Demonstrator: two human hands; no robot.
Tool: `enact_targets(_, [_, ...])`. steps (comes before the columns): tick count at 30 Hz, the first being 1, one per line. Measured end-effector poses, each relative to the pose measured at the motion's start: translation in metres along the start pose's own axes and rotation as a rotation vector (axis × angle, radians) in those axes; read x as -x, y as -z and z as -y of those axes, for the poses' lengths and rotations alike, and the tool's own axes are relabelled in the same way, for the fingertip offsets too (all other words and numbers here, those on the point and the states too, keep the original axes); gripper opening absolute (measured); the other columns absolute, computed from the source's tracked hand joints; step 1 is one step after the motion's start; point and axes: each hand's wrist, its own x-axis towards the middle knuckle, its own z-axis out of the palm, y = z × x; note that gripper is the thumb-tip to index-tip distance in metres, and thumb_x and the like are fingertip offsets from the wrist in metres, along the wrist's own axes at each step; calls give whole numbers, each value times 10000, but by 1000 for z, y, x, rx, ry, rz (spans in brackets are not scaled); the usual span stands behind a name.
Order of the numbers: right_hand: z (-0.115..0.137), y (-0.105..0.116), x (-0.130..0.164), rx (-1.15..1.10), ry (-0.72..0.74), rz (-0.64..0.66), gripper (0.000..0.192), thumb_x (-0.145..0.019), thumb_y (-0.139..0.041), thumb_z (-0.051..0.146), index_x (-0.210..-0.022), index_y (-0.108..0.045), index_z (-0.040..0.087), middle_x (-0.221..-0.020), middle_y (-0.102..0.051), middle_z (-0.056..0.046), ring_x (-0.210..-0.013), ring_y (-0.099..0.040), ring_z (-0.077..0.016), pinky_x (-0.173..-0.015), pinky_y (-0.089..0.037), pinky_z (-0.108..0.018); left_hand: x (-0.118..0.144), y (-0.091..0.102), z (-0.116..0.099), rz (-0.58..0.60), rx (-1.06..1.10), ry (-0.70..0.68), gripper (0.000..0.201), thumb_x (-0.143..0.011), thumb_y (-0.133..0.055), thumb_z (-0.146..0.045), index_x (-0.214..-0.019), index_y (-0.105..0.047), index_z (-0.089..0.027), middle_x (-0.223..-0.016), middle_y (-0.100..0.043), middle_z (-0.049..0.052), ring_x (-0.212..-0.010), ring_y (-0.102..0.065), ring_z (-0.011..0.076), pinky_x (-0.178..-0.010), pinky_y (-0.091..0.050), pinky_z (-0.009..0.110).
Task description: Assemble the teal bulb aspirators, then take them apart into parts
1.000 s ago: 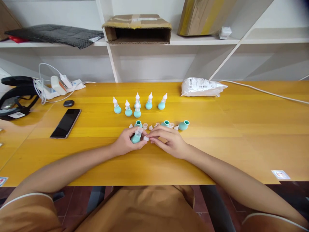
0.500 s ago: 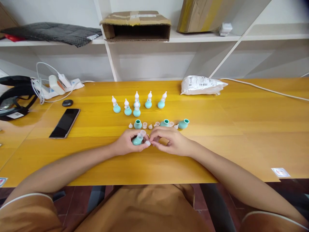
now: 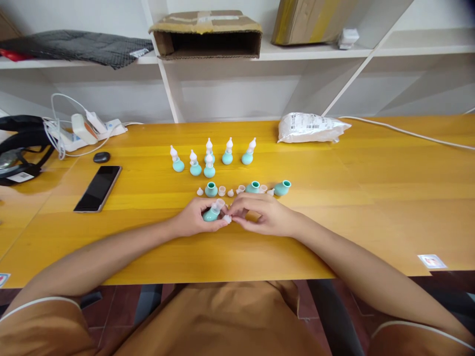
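Note:
My left hand [image 3: 193,217] is closed around a teal nasal aspirator bulb [image 3: 211,214], tilted to the right, with a clear cup [image 3: 220,203] fitted in its mouth. My right hand [image 3: 261,213] pinches a small whitish nozzle tip [image 3: 227,218] beside the cup; my left thumb reaches close to it or touches it. Just beyond my hands is a row of loose parts: a teal bulb [image 3: 211,189], a second bulb [image 3: 254,187], a third bulb [image 3: 282,188], clear cups [image 3: 221,191] and small tips [image 3: 200,192]. Farther back stand several assembled aspirators [image 3: 209,166] with white tops.
On the left of the table [image 3: 371,207] lie a phone [image 3: 98,189], a black mouse [image 3: 101,157], a power strip with cables [image 3: 79,136] and a black headset [image 3: 22,148]. A white plastic package [image 3: 311,127] lies at the back right. Behind are shelves with a cardboard box [image 3: 206,37].
The view shifts slightly. My hands keep nearly the same hold on the bulb and the small tip; the other parts have not moved.

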Motion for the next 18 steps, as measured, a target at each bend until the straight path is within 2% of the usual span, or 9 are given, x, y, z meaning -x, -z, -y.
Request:
enact_targets(3, [-1,0,0,51,51,-6,141,-1102,-679,165,-1194,-747,249,-1064,-805,-76,-924,-786,-195,-813,-646,-325,0,0,0,7,11,37,218,-925,-839,-355,-990,-764,-160,-825,-743,12,-694,-638,123,-677,-539,242])
enact_targets(7, [0,-3,1,86,81,-43,137,-1063,-698,137,-1147,-731,241,-1012,-786,-59,-851,-762,-181,-755,-630,-303,-1,0,-1,39,40,48,214,-948,-828,-352,-1018,-771,-158,-857,-772,28,-705,-672,129,-701,-561,249])
enact_targets(11, [3,10,2,107,-64,-156,87,-1017,-714,147,-1033,-717,232,-901,-732,-11,-686,-683,-138,-654,-570,-268,-2,1,-3,76,35,35,199,-942,-830,-332,-1017,-783,-154,-918,-798,51,-769,-701,144,-726,-570,249])
enact_targets(13, [3,21,3,209,-151,-86,81,-1019,-692,149,-1000,-721,222,-876,-722,-8,-657,-653,-128,-628,-522,-258,-3,1,-3,86,29,31,188,-940,-830,-319,-1009,-783,-151,-913,-793,50,-767,-695,141,-722,-565,243])
enact_targets(18, [1,38,8,725,-217,202,141,-1064,-640,167,-998,-761,200,-972,-793,-62,-689,-641,-152,-598,-333,-310,-2,2,-2,97,9,44,200,-936,-836,-331,-1006,-790,-150,-891,-786,47,-752,-688,139,-711,-563,237])
